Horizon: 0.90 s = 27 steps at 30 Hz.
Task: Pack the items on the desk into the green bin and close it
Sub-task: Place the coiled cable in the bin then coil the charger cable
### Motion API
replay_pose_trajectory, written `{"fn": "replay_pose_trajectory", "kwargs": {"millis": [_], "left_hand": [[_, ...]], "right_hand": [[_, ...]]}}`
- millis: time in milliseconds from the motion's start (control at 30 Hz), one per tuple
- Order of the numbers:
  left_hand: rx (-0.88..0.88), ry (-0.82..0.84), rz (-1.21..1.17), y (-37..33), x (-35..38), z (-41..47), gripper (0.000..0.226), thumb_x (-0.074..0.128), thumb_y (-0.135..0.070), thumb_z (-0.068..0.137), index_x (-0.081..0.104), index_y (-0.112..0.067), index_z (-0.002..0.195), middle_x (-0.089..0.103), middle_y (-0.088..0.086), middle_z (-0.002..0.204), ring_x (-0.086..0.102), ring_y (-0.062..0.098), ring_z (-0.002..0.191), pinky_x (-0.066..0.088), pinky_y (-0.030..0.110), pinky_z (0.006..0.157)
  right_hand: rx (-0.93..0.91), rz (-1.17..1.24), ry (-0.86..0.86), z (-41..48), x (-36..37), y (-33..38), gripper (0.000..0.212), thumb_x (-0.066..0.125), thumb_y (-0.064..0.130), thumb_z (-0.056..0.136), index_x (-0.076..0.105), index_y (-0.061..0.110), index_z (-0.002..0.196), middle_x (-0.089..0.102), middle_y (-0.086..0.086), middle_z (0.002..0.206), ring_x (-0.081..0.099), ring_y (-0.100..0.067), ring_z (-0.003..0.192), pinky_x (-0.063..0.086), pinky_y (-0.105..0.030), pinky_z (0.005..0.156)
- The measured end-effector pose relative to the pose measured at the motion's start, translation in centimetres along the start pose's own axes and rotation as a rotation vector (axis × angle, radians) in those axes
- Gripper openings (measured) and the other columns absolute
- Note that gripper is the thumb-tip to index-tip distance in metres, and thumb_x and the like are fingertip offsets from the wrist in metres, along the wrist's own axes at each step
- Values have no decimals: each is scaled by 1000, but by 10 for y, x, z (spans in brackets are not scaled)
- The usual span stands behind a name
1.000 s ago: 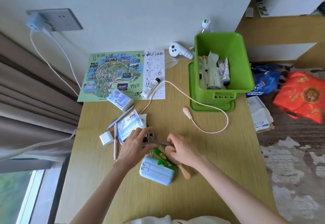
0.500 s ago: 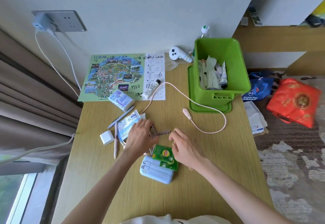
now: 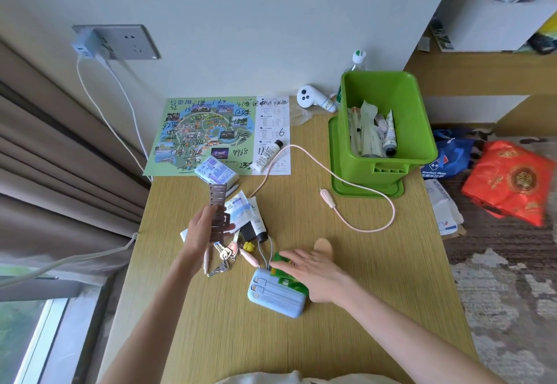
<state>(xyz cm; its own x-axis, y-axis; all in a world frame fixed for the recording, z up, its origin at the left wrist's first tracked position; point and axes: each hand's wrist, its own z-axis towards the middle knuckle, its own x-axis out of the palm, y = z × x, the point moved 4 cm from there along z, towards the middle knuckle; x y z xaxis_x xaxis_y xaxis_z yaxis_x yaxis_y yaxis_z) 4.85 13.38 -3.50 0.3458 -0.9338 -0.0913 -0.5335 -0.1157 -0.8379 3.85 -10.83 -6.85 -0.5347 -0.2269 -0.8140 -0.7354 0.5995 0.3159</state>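
The green bin (image 3: 422,130) stands open at the desk's back right on its green lid (image 3: 366,192), with tubes and packets inside. My left hand (image 3: 200,233) holds a brown slotted strip (image 3: 217,202) upright above the clutter. My right hand (image 3: 313,269) hovers flat, fingers spread, over a green packet (image 3: 297,281) lying on a light blue power bank (image 3: 275,296). Keys (image 3: 224,254), a small yellow figure (image 3: 248,245), a white tube with a black cap (image 3: 258,225) and a wooden spoon-like piece (image 3: 324,246) lie between the hands.
A map sheet (image 3: 208,133), a white tube (image 3: 266,157), a tissue pack (image 3: 215,171), a pink cable (image 3: 361,220) and a white hand-held device (image 3: 315,101) lie on the desk. Curtains hang at the left. Red (image 3: 512,181) and blue bags sit on the floor at the right.
My left hand has lifted the brown strip off the desk and turned it upright. My right hand let go of it and opened flat over the green packet.
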Motion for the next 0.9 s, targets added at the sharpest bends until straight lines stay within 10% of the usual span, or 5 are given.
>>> {"fn": "replay_pose_trajectory", "kwargs": {"millis": [233, 333, 433, 633, 900], "left_hand": [[-104, 47, -11, 16, -1, -6, 35, 46, -35, 101, 60, -3, 108, 64, 17, 94, 64, 27, 78, 53, 41, 76], [-94, 101, 10, 9, 8, -8, 30, 47, -34, 101, 59, -7, 101, 58, 16, 89, 54, 20, 69, 44, 29, 61], [-69, 102, 29, -4, 19, -6, 29, 50, -33, 100, 62, -8, 105, 63, 12, 88, 59, 18, 66, 48, 27, 61], [53, 155, 89, -57, 64, 10, 25, 51, -25, 100, 62, -3, 100, 61, 16, 86, 62, 13, 59, 51, 21, 52], [192, 225, 137, -142, 148, 42, 30, 57, -28, 96, 64, 0, 105, 65, 10, 91, 60, 21, 82, 49, 35, 80]], "right_hand": [[54, 177, -177, 4, 0, -7, 60, 48, -1, 94, 37, 29, 145, 43, 3, 149, 44, -16, 133, 37, -41, 112], [117, 271, -274, 11, -12, -14, 40, 47, 3, 97, 52, 20, 133, 64, 2, 123, 64, -6, 80, 53, -22, 71], [195, 457, -445, 8, -41, -32, 8, 48, 10, 100, 56, 11, 97, 59, 2, 82, 42, -3, 49, 33, -19, 45], [368, 660, -828, -20, -142, -91, 20, 56, 4, 93, 43, 9, 78, 48, -5, 72, 42, -19, 62, 32, -34, 59], [721, 619, -1132, -68, -223, -208, 10, 57, 7, 90, 52, -2, 88, 58, -15, 84, 52, -31, 81, 38, -35, 61]]}}
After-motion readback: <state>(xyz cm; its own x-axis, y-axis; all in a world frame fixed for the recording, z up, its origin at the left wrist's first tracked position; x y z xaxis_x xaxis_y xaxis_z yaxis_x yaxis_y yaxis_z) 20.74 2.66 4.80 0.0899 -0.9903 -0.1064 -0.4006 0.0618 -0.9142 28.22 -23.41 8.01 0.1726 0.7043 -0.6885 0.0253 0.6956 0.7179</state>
